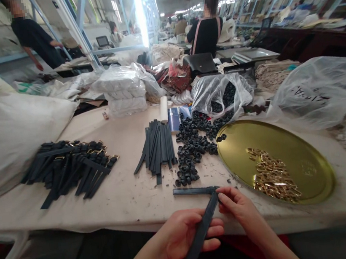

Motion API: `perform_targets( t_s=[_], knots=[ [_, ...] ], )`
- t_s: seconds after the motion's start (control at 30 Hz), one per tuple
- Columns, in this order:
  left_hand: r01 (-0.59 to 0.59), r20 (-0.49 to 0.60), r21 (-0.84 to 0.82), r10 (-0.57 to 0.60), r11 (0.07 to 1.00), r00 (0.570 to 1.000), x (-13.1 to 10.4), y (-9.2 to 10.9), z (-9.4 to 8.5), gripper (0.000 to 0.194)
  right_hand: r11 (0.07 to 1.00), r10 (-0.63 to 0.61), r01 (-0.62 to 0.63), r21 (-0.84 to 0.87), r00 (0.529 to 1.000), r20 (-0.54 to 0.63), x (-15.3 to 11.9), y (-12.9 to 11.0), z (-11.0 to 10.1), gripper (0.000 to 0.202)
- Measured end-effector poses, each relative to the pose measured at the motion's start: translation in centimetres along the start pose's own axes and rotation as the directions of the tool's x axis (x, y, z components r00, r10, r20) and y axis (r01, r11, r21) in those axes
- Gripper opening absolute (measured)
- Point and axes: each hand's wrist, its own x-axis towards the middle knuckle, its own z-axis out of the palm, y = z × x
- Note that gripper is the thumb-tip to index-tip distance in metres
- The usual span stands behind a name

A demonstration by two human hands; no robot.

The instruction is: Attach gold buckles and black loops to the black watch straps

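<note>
A long dark strap runs slantwise across my left hand, whose fingers curl under and around it. At the strap's upper end, the thumb and fingertips of my right hand pinch it near the table's front edge. From that pinched end another flat dark length reaches left over the table; I cannot tell whether it is the same strap folded or a second one. Whether a small loop or buckle sits in the pinch is hidden. Just beyond my hands lie many small black loops.
Plain dark straps are stacked mid-table. Straps with gold buckles are heaped at left. A gold oval tray at right holds gold buckles. Plastic bags and a white roll stand behind; people work farther back.
</note>
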Motion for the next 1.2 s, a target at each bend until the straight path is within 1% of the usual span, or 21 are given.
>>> perform_targets(
  t_s=[0.13,0.33,0.5,0.67,0.83,1.2],
  knots=[
    [0.078,-0.037,-0.11,-0.083,0.991,0.996,0.6,0.0,-0.3,0.033,0.999,0.003,-0.003,-0.039,1.0,-0.002,-0.3,-0.6,0.1,0.032],
    [0.132,0.018,-0.188,-0.131,0.973,0.991,1.1,-0.1,-1.2,0.034,1.0,0.017,-0.017,-0.026,1.0,0.002,-0.4,-0.6,0.1,0.032],
    [0.133,0.071,-0.215,-0.121,0.967,0.99,1.3,-0.4,-1.8,0.035,0.998,0.055,-0.055,0.008,0.998,-0.019,-0.5,-0.7,0.2,0.035],
    [0.132,0.084,-0.226,-0.115,0.965,0.99,1.6,-0.6,-2.2,0.036,0.998,0.056,-0.056,0.005,0.998,-0.033,-0.7,-1.2,0.3,0.037],
    [0.128,0.122,-0.238,-0.101,0.963,0.987,1.6,-0.7,-2.4,0.036,0.999,0.047,-0.047,-0.013,0.998,-0.032,-0.7,-0.9,0.3,0.035],
    [0.102,0.096,-0.218,-0.083,0.971,0.992,1.4,-0.8,-2.6,0.034,0.999,0.036,-0.038,-0.038,0.999,-0.04,-0.8,-0.5,0.2,0.034]
  ],
)
